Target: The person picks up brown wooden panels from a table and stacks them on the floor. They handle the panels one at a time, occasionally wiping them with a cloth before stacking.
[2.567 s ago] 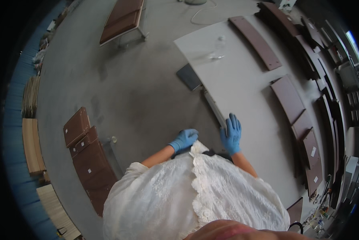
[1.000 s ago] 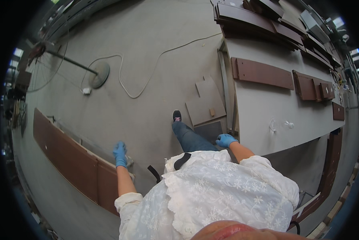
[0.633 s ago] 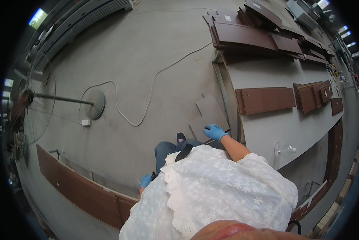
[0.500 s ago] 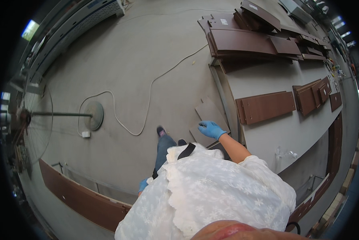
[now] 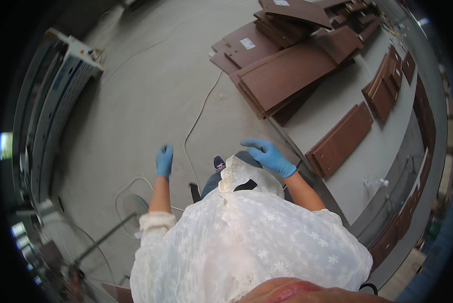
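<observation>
My left hand point(image 5: 164, 161), in a blue glove, is held out over the grey floor. Its fingers are curled together and nothing shows in them. My right hand point(image 5: 272, 157), gloved the same way, hangs in front of my body with fingers stretched and thumb apart, holding nothing. Nearest to it on the right is a light-topped table point(image 5: 312, 123). A heap of brown panels point(image 5: 292, 73) lies on the table's far end. Closer to me on the tabletop is a small stack of narrow brown panels point(image 5: 340, 139).
More brown panels point(image 5: 384, 90) sit toward the table's far right side, and a clear plastic item point(image 5: 374, 183) lies near its right edge. A white cable point(image 5: 190, 134) winds over the floor to a fan's round base point(image 5: 134, 206). A long machine point(image 5: 67, 108) stands at the left.
My left hand has come up from beside my body into full view. My right hand's fingers have stretched out. The view has turned and moved closer to the panel heap.
</observation>
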`<state>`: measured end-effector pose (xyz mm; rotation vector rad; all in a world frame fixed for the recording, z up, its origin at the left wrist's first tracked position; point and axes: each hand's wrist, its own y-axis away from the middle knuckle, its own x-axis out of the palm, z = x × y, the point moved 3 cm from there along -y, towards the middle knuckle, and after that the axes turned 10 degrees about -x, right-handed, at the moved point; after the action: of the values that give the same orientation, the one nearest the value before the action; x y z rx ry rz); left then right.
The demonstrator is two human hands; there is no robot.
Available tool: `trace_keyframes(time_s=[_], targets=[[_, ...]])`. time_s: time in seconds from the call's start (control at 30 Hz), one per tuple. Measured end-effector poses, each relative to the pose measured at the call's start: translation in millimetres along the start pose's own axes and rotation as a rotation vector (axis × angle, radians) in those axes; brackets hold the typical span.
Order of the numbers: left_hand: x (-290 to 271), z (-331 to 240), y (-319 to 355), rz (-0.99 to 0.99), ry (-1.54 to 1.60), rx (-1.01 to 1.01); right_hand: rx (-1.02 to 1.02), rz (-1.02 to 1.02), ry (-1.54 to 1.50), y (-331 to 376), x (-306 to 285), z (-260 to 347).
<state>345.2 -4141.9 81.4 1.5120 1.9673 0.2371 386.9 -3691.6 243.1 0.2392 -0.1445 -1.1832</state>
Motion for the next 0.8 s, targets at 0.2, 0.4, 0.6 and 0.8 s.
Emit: trace_keyframes(time_s=[0.2,0.4,0.6,0.8], targets=[[137.0,-345.0,-145.8,0.286,0.2,0.343,-0.138,-0.293,-0.273,-45.8,-46.1,50.9],[270.9,-491.6,-179.6,0.557,0.242,0.27,-0.157,-0.386,-0.159,-108.9,-105.1,84.2],[374.2,-568.6,-227.0,0.59,0.091,0.32,-0.206,-0.582,-0.064,-135.3,-138.9,98.1],[450.9,-629.2,-283.3,0.837,0.05,0.311,-0.221,-0.945,-0.162,-178.9,-140.1,109.0]])
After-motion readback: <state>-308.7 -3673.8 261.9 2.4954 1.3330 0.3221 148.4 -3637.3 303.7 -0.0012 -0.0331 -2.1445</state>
